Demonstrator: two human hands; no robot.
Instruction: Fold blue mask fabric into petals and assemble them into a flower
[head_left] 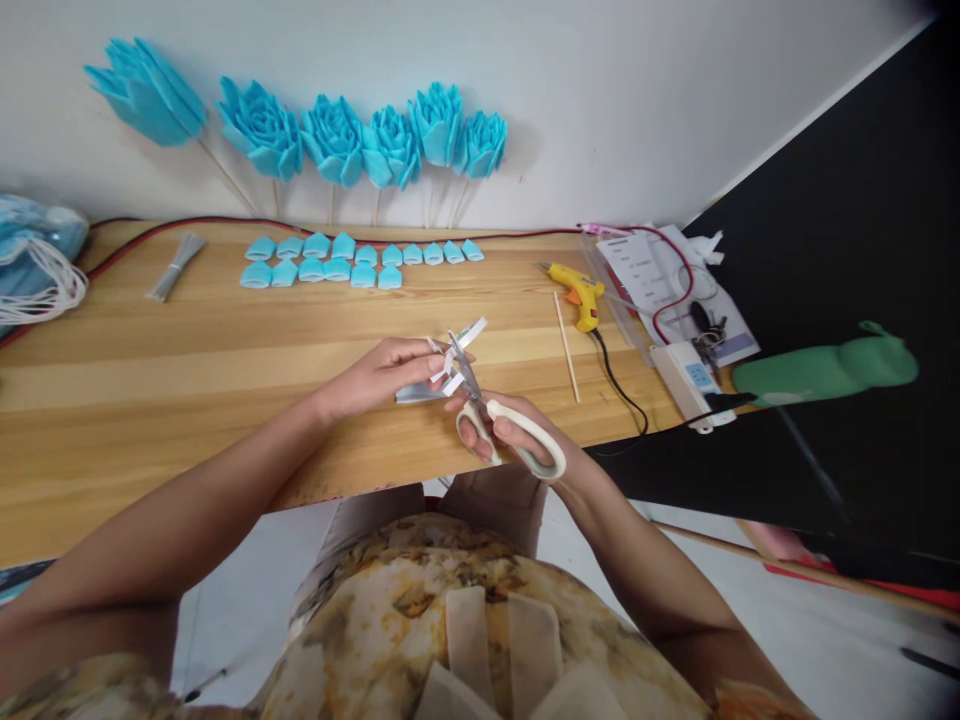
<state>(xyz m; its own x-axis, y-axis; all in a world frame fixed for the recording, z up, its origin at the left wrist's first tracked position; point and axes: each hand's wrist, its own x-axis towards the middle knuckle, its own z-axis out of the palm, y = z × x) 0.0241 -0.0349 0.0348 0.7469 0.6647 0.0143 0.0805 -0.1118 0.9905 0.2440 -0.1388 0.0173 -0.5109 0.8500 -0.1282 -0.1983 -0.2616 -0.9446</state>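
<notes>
You have one pair of scissors (468, 376) in your right hand (541, 418), thumb and fingers hooked through its two cream loops; its long axis runs slantwise, the tips pointing away from you and a little to the left, over the near part of the bench (187, 345). Your left hand (384, 374) is pinched nearly closed on narrow white strips (453, 383), which meet the blades; you can't get a sure count of them from here. Beyond your hands lie sixteen blue petals (343, 246), ten in the far row and six in the near one, their peaked ends mostly pointing to the wall. Six blue flowers (262, 130) on stems lean there. To your right are one yellow glue gun (576, 288), one wooden stick (567, 348) and one green bottle (817, 375).
</notes>
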